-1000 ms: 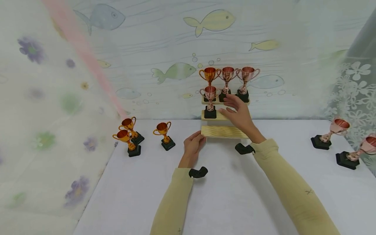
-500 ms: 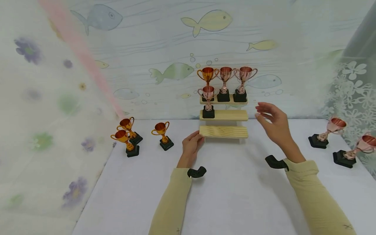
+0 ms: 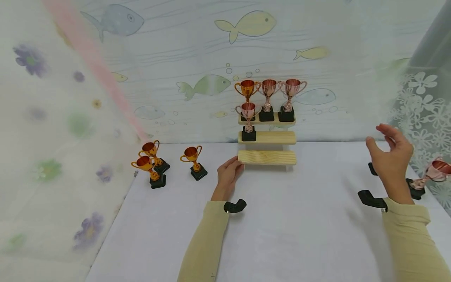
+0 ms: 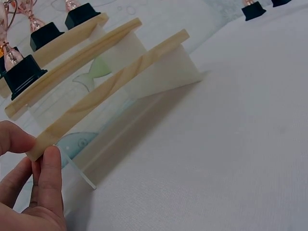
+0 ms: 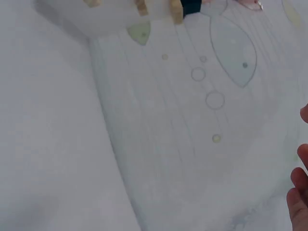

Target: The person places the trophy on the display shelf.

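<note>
- The left hand (image 3: 229,175) pinches the left end of the lowest wooden board (image 3: 267,157).
- The right hand (image 3: 392,161), fingers parted, holds nothing, near a pink trophy (image 3: 436,172).
- Another trophy (image 3: 248,112) stands on the middle board (image 3: 276,137), at its left.

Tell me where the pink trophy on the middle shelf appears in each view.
Head: the pink trophy stands just right of centre, on the middle shelf.
Left wrist: the trophy is at upper left, cut off by the left edge.
Right wrist: not in it.
Shared landmark: wooden shelves, near centre in head, upper left in left wrist, ends only at top in right wrist.
</note>
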`<state>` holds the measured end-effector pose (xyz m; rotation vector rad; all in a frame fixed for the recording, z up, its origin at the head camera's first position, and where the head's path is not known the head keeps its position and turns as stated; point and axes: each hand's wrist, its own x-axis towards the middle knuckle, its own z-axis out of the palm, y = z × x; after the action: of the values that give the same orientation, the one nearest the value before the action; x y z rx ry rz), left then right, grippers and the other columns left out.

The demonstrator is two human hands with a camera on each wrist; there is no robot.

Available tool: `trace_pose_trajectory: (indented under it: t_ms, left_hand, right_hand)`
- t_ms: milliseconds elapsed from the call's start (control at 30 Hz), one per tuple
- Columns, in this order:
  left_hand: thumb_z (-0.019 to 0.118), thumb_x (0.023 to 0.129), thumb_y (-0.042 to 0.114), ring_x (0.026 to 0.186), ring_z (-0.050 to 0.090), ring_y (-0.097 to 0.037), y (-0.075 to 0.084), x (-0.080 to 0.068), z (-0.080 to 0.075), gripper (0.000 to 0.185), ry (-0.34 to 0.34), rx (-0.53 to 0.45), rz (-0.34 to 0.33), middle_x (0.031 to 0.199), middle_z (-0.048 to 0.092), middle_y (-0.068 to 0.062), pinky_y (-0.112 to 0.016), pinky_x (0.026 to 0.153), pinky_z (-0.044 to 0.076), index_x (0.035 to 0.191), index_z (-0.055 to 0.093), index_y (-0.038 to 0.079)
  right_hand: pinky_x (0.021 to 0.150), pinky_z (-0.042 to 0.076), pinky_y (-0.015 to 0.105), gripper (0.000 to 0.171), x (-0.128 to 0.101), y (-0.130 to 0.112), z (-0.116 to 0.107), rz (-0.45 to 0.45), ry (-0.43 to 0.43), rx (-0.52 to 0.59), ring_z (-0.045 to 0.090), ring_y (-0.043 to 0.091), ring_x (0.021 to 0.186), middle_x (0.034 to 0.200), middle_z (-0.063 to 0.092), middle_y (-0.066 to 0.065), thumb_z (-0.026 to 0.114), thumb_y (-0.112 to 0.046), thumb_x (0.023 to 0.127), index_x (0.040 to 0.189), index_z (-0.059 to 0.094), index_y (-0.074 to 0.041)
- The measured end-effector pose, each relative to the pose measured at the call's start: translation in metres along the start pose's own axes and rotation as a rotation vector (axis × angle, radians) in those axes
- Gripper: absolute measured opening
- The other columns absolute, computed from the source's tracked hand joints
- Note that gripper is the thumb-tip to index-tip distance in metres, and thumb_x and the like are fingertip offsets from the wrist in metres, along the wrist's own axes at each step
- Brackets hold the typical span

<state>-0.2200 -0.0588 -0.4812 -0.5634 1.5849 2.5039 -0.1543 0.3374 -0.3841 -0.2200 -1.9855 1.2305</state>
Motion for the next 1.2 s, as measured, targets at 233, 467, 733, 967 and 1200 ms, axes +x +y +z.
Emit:
trace_pose_trajectory:
  t_ms: [233, 467, 733, 967, 1200]
  left_hand:
    - [0.065, 0.095, -0.001, 0.103, 0.067, -0.018, -0.002, 0.0, -0.002, 0.036, 0.003, 0.001, -0.007, 0.128, 0.064, -0.02, -0.027, 0.093, 0.058, 0.13, 0.065, -0.003]
    - [0.065, 0.094, -0.001, 0.104, 0.068, -0.019, -0.005, 0.001, -0.002, 0.035, 0.013, 0.003, -0.018, 0.129, 0.065, -0.02, -0.026, 0.093, 0.058, 0.13, 0.066, -0.002]
    - [0.064, 0.095, -0.001, 0.105, 0.069, -0.019, -0.003, -0.001, -0.001, 0.036, 0.016, 0.007, -0.015, 0.13, 0.064, -0.021, -0.027, 0.094, 0.058, 0.131, 0.065, -0.003]
    - [0.065, 0.094, -0.001, 0.104, 0.069, -0.019, -0.004, 0.002, -0.001, 0.036, 0.009, 0.001, -0.009, 0.13, 0.065, -0.021, -0.028, 0.094, 0.058, 0.13, 0.066, -0.003]
    - [0.065, 0.094, -0.001, 0.108, 0.068, -0.02, -0.003, 0.002, -0.002, 0.037, 0.012, 0.009, -0.011, 0.132, 0.064, -0.02, -0.028, 0.096, 0.057, 0.131, 0.065, -0.002]
  right_hand:
    - [0.082, 0.037, 0.016, 0.045, 0.0, 0.005, -0.016, -0.003, 0.176, -0.146, 0.047, -0.002, 0.085, 0.099, 0.06, -0.012, 0.069, -0.004, 0.088, 0.133, 0.065, -0.005]
    - [0.122, 0.024, 0.027, 0.053, -0.006, 0.006, -0.021, 0.085, 0.212, -0.17, 0.041, 0.01, 0.14, 0.148, 0.051, 0.011, 0.065, -0.006, 0.09, 0.142, 0.056, -0.006]
    - [0.121, 0.027, 0.022, 0.06, 0.002, 0.048, -0.027, 0.111, 0.214, -0.161, 0.041, 0.007, 0.137, 0.15, 0.05, 0.006, 0.068, -0.008, 0.088, 0.146, 0.053, -0.009]
    - [0.117, 0.029, 0.017, 0.064, 0.001, 0.049, -0.026, 0.306, 0.199, -0.184, 0.039, 0.003, 0.132, 0.154, 0.041, -0.001, 0.067, -0.016, 0.094, 0.152, 0.041, -0.017]
    - [0.11, 0.037, 0.017, 0.062, -0.002, 0.049, -0.024, 0.432, 0.196, -0.189, 0.038, 0.0, 0.131, 0.148, 0.04, -0.011, 0.068, -0.023, 0.096, 0.151, 0.04, -0.023]
